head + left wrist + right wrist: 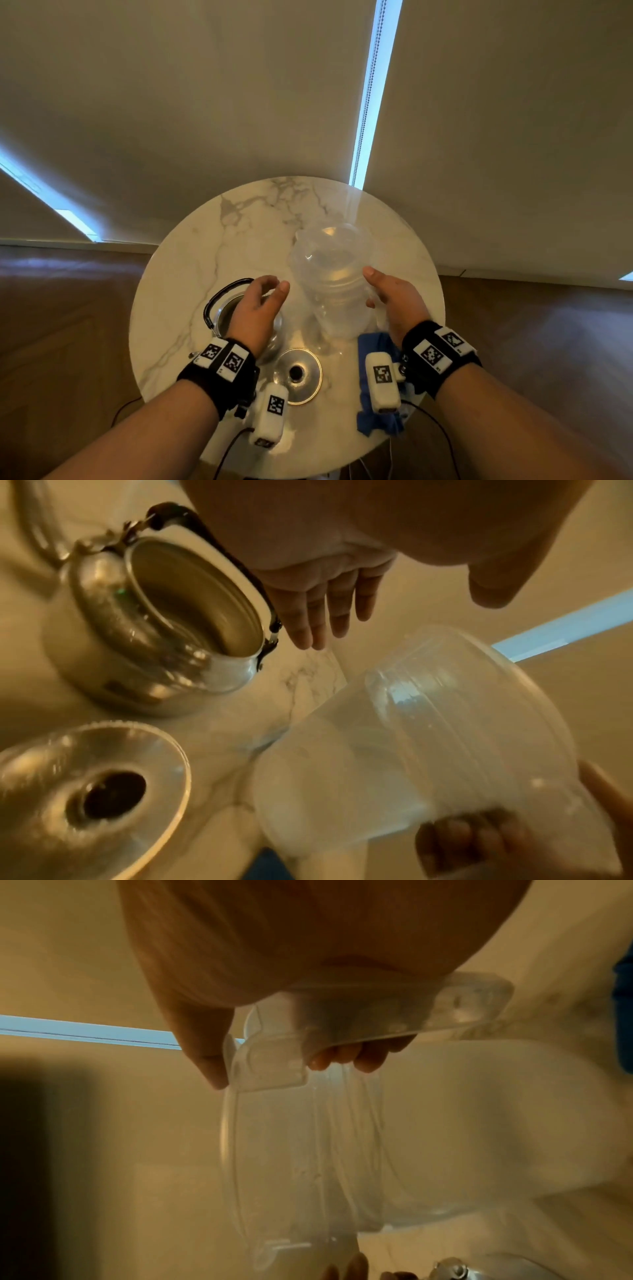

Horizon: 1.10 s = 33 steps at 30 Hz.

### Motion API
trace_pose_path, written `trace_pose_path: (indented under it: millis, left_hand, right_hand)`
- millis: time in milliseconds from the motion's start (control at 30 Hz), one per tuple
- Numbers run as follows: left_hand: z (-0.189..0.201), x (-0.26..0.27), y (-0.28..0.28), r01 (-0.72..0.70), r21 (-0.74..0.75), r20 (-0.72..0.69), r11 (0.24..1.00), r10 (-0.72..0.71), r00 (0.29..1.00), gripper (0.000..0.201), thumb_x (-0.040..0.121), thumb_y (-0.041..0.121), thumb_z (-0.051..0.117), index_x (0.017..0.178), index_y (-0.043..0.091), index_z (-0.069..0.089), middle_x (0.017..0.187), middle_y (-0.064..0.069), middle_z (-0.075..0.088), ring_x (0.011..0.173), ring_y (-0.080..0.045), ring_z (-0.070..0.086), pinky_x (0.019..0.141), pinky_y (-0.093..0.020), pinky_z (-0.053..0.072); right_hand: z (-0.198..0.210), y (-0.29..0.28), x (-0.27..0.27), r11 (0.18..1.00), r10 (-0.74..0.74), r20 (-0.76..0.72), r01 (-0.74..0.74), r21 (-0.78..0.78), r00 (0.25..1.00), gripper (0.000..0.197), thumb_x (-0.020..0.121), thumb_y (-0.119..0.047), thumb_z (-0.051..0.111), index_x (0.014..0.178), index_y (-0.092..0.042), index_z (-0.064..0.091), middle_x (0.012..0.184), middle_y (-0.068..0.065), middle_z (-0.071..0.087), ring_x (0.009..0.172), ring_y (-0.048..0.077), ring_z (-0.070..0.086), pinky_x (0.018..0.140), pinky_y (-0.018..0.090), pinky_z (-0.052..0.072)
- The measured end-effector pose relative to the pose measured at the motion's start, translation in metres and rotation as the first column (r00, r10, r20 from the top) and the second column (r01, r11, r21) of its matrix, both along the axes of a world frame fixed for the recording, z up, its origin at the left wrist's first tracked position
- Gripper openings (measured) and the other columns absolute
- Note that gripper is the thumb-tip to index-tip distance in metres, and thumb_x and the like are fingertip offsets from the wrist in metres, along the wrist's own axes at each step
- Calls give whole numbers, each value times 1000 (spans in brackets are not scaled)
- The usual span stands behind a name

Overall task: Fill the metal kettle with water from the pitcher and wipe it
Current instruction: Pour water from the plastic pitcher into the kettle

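Your right hand holds the pitcher by its handle, fingers curled around it, while your left hand hovers with fingers relaxed and holding nothing over the open kettle. Steady the kettle with the left hand, bring the spout over its mouth, and tilt slowly to avoid spilling. The lid and a blue cloth lie on the round marble surface, which stands on a wooden floor before drawn blinds.
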State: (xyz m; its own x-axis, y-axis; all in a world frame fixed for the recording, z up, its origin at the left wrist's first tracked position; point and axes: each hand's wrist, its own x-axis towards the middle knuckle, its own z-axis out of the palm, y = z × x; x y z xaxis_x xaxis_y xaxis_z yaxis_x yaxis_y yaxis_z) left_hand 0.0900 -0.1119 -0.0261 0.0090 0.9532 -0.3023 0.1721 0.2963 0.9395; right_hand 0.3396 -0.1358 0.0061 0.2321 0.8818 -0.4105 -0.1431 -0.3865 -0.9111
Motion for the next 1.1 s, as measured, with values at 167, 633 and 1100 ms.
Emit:
trace_pose_path:
  millis: [167, 633, 1100]
  left_hand:
    - [2, 0, -9, -34, -212, 312, 977, 101, 945, 81, 71, 69, 74, 137, 24, 60, 137, -1, 65, 126, -21, 61, 112, -44, 45]
    - [-7, -9, -54, -70, -342, 379, 937, 205, 902, 49, 95, 51, 62, 131, 18, 65, 119, -7, 76, 112, -25, 72, 103, -46, 55]
    - [-21, -20, -53, -92, -448, 358, 889, 273, 893, 42, 101, 51, 54, 126, 19, 65, 114, -7, 78, 108, -25, 74, 100, -46, 58]
  right_hand:
    - [16, -8, -1, 982, 172, 25, -174, 73, 985, 52, 68, -58, 74, 65, -7, 65, 66, 11, 59, 66, 25, 56, 71, 39, 49]
    - [13, -1, -22, 931, 362, 107, -364, -5, 926, 58, 68, -58, 78, 73, -5, 57, 69, 16, 39, 62, 32, 35, 58, 38, 35]
    - [14, 19, -48, 913, 407, 312, -377, -154, 859, 57, 71, -61, 79, 49, -18, 48, 55, 11, 47, 50, 23, 45, 62, 40, 41]
